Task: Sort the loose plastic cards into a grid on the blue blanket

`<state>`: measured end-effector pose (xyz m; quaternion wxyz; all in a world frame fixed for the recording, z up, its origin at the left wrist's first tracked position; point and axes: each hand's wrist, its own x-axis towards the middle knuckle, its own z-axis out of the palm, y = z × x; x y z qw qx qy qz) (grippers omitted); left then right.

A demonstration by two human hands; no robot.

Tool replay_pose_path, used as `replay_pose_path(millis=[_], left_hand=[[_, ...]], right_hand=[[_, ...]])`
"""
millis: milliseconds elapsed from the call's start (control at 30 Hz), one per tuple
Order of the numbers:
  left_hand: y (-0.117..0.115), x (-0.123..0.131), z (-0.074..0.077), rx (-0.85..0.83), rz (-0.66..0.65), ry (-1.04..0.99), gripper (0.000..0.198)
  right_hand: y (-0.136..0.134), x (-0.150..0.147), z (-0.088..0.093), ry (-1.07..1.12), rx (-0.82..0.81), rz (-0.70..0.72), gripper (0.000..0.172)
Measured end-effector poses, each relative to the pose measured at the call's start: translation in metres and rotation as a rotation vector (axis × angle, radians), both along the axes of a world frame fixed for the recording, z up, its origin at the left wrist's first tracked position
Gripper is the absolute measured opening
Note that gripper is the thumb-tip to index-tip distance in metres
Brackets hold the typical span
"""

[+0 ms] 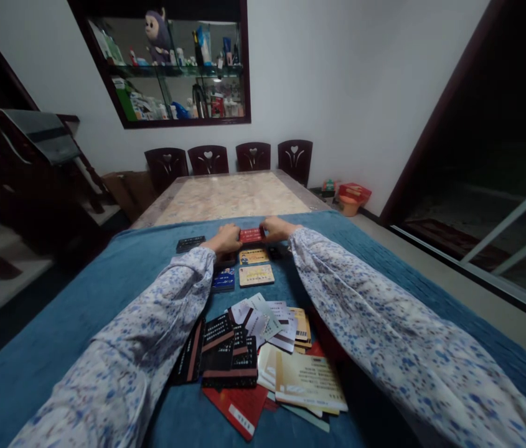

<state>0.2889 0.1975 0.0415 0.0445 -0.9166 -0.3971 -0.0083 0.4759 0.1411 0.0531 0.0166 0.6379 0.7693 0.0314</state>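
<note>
Both my hands reach to the far part of the blue cloth (pixel 117 274). A red card stack (pixel 252 236) lies between them. The fingers of my left hand (pixel 226 238) close on its left edge, and my right hand (pixel 277 228) pinches the right edge. Nearer to me lie a yellow card (pixel 253 256), a cream card (pixel 256 275) and a blue card stack (pixel 223 280). A black card stack (pixel 190 243) sits left of my left hand. Beside my right wrist, a dark card (pixel 279 250) is partly hidden.
Close to me, loose black cards (pixel 230 378), whitish cards (pixel 263 320), cream cards (pixel 309 379) and a red card (pixel 239 407) overlap in a heap between my forearms. Beyond the cloth, the table (pixel 239 194) runs toward several dark chairs (pixel 253 157).
</note>
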Motion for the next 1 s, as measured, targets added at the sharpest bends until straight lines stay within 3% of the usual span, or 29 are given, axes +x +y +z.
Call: replay_pose_path(millis=[433, 1000], left_hand=[[0.022, 0.012, -0.011, -0.025, 0.004, 0.021, 0.033], [0.026, 0.010, -0.006, -0.105, -0.007, 0.038, 0.030]], right_hand=[[0.022, 0.012, -0.012, 0.051, -0.080, -0.048, 0.038], [0.027, 0.011, -0.007, 0.141, -0.195, -0.054, 0.038]])
